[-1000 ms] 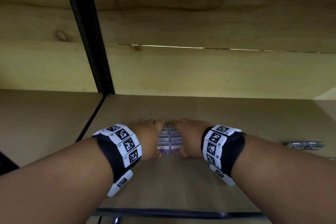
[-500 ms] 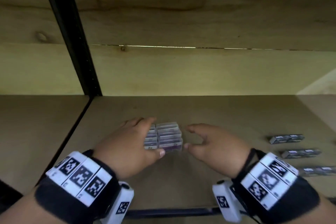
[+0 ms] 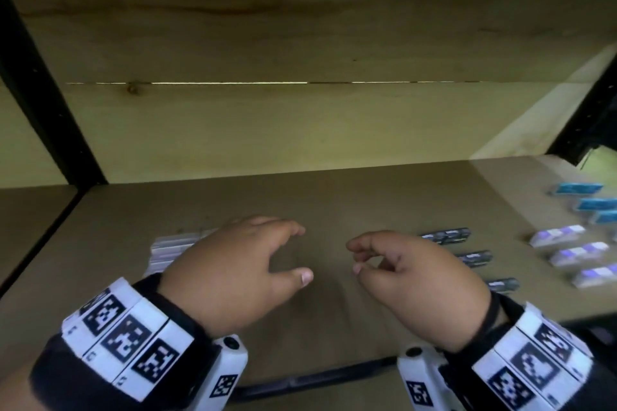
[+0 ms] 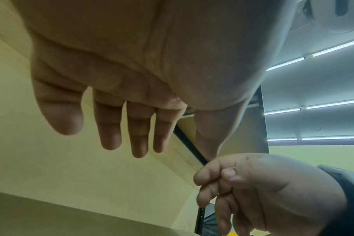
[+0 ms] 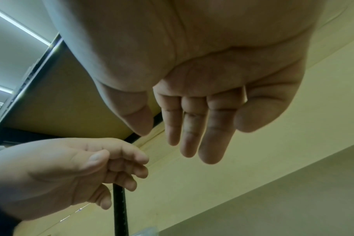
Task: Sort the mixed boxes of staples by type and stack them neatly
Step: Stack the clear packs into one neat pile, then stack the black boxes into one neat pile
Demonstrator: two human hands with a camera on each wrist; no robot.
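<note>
A stack of pale purple-and-white staple boxes stands on the shelf board, partly hidden behind my left hand. That hand hovers just right of the stack, fingers relaxed, holding nothing. My right hand hovers beside it, fingers loosely curled and empty. Three dark boxes lie in a column right of it. Further right lie three white-and-purple boxes and three blue boxes. The wrist views show the left hand and the right hand empty.
A wooden back panel closes the shelf behind. A black upright post stands at the left, another black post at the right. The shelf's black front rail runs below my wrists.
Both hands have let go of the purple-and-white stack and shifted right and apart. The view has swung right, bringing the blue and white-and-purple boxes into sight.
</note>
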